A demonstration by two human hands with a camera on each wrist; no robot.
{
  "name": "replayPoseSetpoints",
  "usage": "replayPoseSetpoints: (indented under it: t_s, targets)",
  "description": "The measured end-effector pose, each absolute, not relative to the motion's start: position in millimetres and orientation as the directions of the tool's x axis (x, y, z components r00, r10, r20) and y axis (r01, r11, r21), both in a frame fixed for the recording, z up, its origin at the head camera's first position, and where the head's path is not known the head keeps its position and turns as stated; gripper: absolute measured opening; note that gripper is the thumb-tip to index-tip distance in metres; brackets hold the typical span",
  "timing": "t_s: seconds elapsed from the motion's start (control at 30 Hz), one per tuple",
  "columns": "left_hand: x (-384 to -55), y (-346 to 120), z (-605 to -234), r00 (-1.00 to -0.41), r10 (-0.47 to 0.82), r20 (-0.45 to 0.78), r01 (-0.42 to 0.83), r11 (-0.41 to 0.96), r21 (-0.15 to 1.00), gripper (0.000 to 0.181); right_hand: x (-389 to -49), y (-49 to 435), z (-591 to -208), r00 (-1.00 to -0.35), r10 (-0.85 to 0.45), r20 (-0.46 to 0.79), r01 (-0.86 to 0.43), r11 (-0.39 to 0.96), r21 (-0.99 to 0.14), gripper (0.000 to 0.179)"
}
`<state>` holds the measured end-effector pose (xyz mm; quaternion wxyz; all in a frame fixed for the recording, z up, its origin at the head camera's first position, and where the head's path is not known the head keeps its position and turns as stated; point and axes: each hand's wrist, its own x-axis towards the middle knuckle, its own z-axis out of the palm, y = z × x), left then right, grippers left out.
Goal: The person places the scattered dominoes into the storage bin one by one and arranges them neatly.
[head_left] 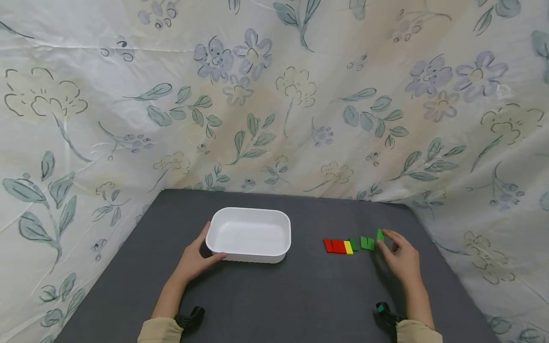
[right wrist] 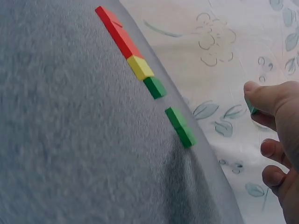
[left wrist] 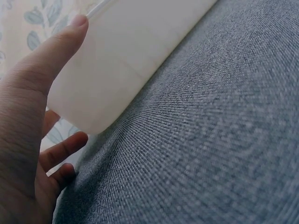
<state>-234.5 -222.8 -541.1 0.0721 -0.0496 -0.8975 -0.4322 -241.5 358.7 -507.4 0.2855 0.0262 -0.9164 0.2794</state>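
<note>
A white rectangular plastic tub (head_left: 248, 257) stands on the dark cloth, its inside bare in the head view. My left hand (head_left: 191, 261) grips its near left corner, thumb along the front rim and fingers about the left side. At the right, my right hand (head_left: 401, 257) pinches a small green block (head_left: 380, 235) between thumb and fingertips, raised off the cloth. Just left of that hand lie two green blocks (right wrist: 180, 127) side by side. Further left, a darker green block (right wrist: 154, 87) adjoins a yellow block (right wrist: 140, 67) and red blocks (right wrist: 124, 41) in a row.
Dark grey cloth (head_left: 296, 295) covers the table. A floral curtain (head_left: 274, 95) hangs behind and along both sides of it. Dark wrist devices sit on both forearms, near the beige sleeves (head_left: 160, 330).
</note>
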Motion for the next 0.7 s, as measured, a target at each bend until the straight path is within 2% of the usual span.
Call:
replayPoseSetpoints:
  t_s: [0.7]
  targets:
    - [-231,-222,-539,-0.985,0.031,0.169,0.153,0.604,0.782,0.117,-256,310,-496,-0.86,0.049,0.509,-0.262,0.812,-0.521,0.039]
